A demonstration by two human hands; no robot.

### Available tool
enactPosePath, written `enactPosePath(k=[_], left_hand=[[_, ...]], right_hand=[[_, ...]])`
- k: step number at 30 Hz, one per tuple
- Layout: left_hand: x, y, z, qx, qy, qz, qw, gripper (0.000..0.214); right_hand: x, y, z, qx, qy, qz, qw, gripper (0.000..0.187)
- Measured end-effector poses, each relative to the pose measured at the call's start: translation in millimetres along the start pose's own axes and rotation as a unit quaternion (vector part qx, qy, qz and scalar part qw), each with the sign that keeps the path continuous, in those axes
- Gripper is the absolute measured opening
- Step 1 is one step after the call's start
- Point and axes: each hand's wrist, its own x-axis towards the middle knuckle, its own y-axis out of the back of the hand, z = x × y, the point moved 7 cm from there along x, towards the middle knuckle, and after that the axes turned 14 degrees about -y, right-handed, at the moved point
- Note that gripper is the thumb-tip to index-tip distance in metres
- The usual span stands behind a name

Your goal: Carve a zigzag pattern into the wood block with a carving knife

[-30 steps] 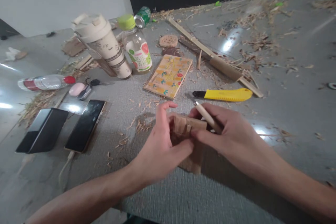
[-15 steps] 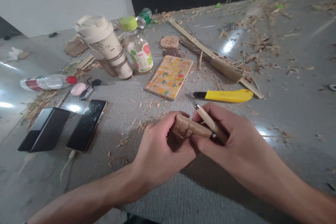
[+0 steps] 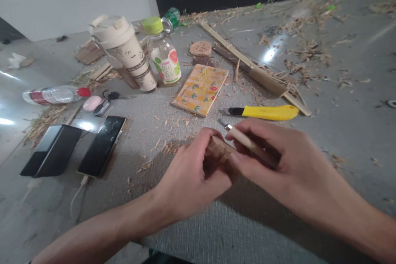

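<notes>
My left hand [image 3: 194, 177] is closed around a small brown block of wood [image 3: 218, 148] with cuts in its face. In my right hand [image 3: 278, 165] lies a carving knife [image 3: 244, 138] with a pale wooden handle and a short metal blade. Its tip points up and left, away from the block. The thumb of my right hand rests against the block's right end, and my fingers hide much of the wood. Just beyond the right hand lies a yellow utility knife [image 3: 269, 112].
A painted wooden board [image 3: 201, 90] lies ahead, with a carved round wooden piece [image 3: 200, 48] behind it. To the left stand a tumbler [image 3: 126, 53] and a juice bottle [image 3: 165, 57]. Nearer are a phone [image 3: 102, 146] on a cable and a black folded object [image 3: 51, 150]. Shavings [image 3: 168, 147] litter the table.
My right hand has turned and shifted slightly, so its thumb covers more of the block's right end. The carving knife's tip has moved a little left and lies flatter.
</notes>
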Motion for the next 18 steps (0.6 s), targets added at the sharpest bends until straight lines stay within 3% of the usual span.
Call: enactPosePath(k=[3,5,8,11,18], left_hand=[[1,1.0,-7,0.002,0.023,-0.001,1.000,0.037],[2,1.0,-9,0.012,0.034,-0.003,0.999,0.035],[2,-1.3,-9,0.010,0.047,-0.013,0.999,0.025],[3,-2.7,-6,-0.003,0.045,-0.017,0.999,0.021],[5,-2.7,-6,-0.001,0.048,-0.037,0.998,0.021]], right_hand=[[4,15,-10,-0.042,0.083,0.034,0.995,0.032],[4,19,-19,-0.073,0.156,0.024,0.985,0.041],[0,14,-27,-0.105,0.234,-0.021,0.966,0.030],[-2,7,-25,-0.126,0.245,-0.057,0.960,0.024],[2,-2,-20,-0.152,0.252,-0.066,0.953,0.024]])
